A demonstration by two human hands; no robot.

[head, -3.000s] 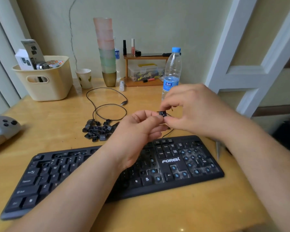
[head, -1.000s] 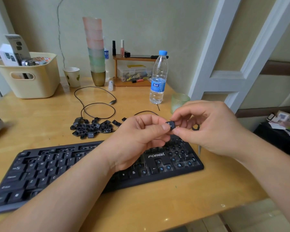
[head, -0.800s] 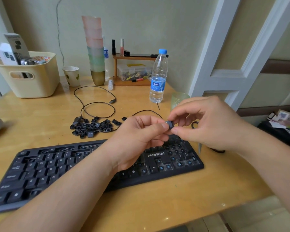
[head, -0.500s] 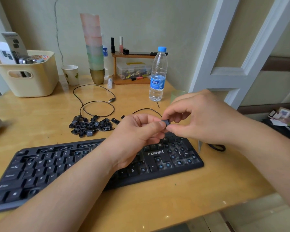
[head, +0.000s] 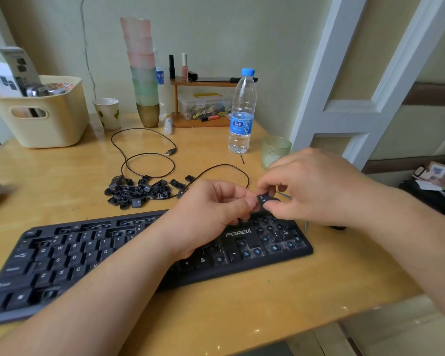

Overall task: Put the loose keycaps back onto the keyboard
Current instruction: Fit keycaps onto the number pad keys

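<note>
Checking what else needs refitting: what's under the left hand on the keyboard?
The left hand covers the keyboard middle, so those keys are hidden. Right of it, bare blue-stemmed sockets show.

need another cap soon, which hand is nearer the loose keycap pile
Left. The left hand is just right of the keycap pile; the right hand is farther right, beyond it, both pinching one keycap.
</note>
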